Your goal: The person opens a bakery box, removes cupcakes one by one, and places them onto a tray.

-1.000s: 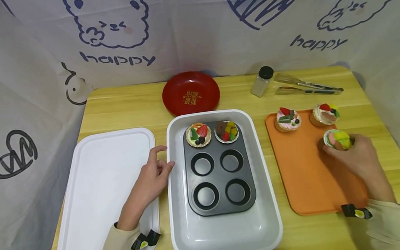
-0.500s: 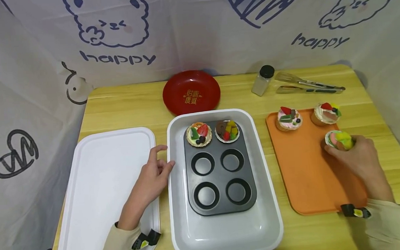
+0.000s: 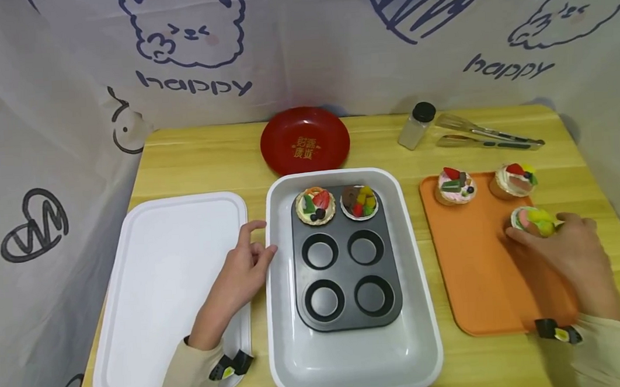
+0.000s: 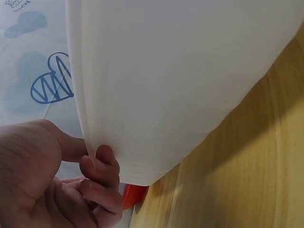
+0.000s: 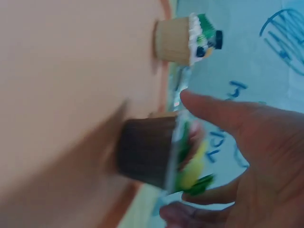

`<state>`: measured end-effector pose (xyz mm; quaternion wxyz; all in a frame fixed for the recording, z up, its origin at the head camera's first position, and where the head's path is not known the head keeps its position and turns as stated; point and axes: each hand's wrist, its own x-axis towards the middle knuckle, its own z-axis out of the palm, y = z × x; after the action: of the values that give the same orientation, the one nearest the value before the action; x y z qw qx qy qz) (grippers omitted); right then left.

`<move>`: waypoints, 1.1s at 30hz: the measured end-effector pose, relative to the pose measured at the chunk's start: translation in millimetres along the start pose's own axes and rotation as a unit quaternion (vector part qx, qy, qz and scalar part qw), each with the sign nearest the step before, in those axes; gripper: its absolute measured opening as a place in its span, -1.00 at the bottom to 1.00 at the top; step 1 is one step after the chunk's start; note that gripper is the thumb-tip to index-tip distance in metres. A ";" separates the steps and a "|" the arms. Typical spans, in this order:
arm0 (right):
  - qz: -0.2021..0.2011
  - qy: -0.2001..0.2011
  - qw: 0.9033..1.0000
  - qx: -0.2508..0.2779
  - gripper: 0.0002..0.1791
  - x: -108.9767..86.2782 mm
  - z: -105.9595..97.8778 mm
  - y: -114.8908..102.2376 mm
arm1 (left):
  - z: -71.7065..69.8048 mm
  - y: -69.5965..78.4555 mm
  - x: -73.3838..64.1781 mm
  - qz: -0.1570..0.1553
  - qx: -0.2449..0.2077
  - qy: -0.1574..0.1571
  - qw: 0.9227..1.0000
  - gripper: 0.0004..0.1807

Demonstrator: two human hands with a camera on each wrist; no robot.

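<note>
On the right of the head view, my right hand (image 3: 573, 250) is around a cupcake (image 5: 147, 149) in a dark cup, topped with yellow and green pieces. The right wrist view shows a gap between thumb and cupcake; the fingers lie close to its topping. This cupcake stands by the right edge of an orange tray (image 3: 483, 278). My left hand (image 3: 243, 273) pinches the left rim of a white basin (image 3: 350, 361), thumb over the rim and fingers outside. Inside the basin lies a dark muffin tin (image 3: 346, 273), a fruit tart (image 3: 316, 206) and a chocolate-and-fruit cupcake (image 3: 359, 202) in its far cups.
Two more cupcakes, a pink one (image 3: 455, 187) and a cream one (image 3: 513, 181), stand at the orange tray's far end. Behind are a red plate (image 3: 296, 133), a black-capped jar (image 3: 416, 128) and metal tongs (image 3: 488, 134). A white tray (image 3: 172, 282) lies left.
The head view has shifted slightly. My right hand's fingers have eased a little to the right of the cupcake, which keeps its place on the tray. My left hand has stayed at the rim.
</note>
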<state>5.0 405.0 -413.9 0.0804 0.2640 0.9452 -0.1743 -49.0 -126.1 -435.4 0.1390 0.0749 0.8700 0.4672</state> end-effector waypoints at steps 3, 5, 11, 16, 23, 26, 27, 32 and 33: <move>0.018 0.019 0.999 -0.030 0.26 -7.7 -8.2 -10.9 | 0.3 0.1 -0.7 0.004 0.002 0.000 1.000 -0.48; 0.010 0.042 0.998 -0.035 0.21 -13.0 -11.7 -19.5 | -0.1 1.0 -0.6 0.006 0.004 -0.001 1.000 -0.48; -0.053 0.071 0.996 0.009 -0.05 -29.5 -17.9 -59.7 | -1.2 1.7 -0.4 0.006 0.007 -0.003 1.000 -0.48; -0.148 0.078 0.984 0.059 -0.18 -45.4 -19.0 -96.9 | -1.1 0.7 -1.0 0.002 0.006 -0.002 1.000 -0.48; -0.229 0.089 0.963 0.110 -0.31 -69.7 -12.9 -151.6 | -1.0 0.1 -1.8 0.003 0.004 0.000 1.000 -0.48; -0.254 0.074 0.957 0.116 -0.35 -77.8 -6.0 -174.9 | -0.9 -0.3 -1.6 0.002 0.004 0.001 1.000 -0.49; -0.260 0.065 0.956 0.117 -0.34 -80.0 -3.5 -182.0 | -0.8 -0.4 -1.6 0.002 0.004 0.001 1.000 -0.49; -0.294 0.024 0.947 0.125 -0.33 -84.3 11.2 -213.8 | -0.9 0.8 -1.9 0.003 0.001 0.001 1.000 -0.49; -0.296 0.018 0.947 0.127 -0.34 -84.3 14.4 -219.1 | -0.8 0.8 -1.9 0.002 0.001 0.001 1.000 -0.49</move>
<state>-38.2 184.7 -343.8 -0.0258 -0.0168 0.9522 -0.3038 -47.5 -126.8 -434.0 0.1375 0.0763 0.8703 0.4668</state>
